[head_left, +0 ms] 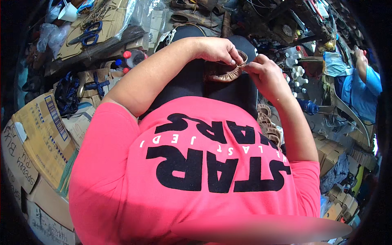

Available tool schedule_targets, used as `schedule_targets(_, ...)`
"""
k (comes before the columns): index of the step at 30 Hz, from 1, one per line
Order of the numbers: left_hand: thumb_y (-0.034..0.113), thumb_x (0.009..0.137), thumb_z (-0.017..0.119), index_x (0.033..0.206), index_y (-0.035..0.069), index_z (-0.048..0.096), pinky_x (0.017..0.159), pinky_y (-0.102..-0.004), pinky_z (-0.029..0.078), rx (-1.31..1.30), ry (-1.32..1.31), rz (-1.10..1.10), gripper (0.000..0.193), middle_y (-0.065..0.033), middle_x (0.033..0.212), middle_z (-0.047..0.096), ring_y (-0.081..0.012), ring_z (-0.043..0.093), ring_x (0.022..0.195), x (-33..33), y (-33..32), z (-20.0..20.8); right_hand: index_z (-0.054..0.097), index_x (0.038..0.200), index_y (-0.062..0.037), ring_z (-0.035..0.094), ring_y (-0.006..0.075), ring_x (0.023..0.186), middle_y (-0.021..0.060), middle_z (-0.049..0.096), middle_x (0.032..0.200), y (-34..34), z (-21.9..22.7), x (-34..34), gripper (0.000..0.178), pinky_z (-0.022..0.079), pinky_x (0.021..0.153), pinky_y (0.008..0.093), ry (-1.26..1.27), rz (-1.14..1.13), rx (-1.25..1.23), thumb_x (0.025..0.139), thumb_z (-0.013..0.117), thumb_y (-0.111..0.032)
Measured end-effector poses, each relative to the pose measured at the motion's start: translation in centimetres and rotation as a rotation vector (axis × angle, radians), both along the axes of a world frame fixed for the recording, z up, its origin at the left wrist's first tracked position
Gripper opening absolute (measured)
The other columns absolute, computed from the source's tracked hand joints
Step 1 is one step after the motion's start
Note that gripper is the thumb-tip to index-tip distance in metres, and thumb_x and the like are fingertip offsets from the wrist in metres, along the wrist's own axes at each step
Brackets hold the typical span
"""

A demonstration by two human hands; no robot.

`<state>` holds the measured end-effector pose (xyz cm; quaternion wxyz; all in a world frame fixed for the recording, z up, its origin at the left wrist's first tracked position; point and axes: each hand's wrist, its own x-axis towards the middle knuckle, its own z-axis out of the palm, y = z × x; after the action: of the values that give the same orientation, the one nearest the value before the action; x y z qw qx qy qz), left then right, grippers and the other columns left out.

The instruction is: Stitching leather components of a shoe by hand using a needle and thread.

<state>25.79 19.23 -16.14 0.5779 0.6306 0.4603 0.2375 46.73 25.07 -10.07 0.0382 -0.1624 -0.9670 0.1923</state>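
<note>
A brown leather moccasin-style shoe point(225, 76) with a puckered, stitched edge rests over my lap, between my dark-trousered thighs. My left hand point(222, 52) reaches in from the left, its fingers closed on the shoe's upper rim. On the other side, my right hand point(263, 73) is held in a pinch right at the rim. Whatever lies between its fingertips is too small to make out. Beside my right thigh several similar brown puckered leather pieces point(267, 122) are stacked, partly hidden by my shirt and forearm.
Blue-handled scissors point(92, 34) lie on cardboard at the upper left. Bottles with red caps point(132, 58) stand near my left forearm. Cardboard boxes point(43, 130) pile up at left. Small white bottles point(298, 71) stand at right, where another person in a blue shirt point(365, 94) sits.
</note>
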Motion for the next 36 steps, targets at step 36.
schedule_targets(36,0.036,0.098,0.036,0.064,0.012,0.041,0.066,-0.0327,0.04,-0.147,-1.395,0.685,0.042,-0.0014,0.057,0.04,-0.0156,0.039,0.054,-1.9,-4.4,0.1,0.035,0.057,-0.0141,0.026,0.0104,0.046,-0.0031,0.027,0.051,2.9,-6.9,1.0,0.046,0.03,0.058,0.028,0.878,-0.365,-2.13,0.098,0.039,-0.036)
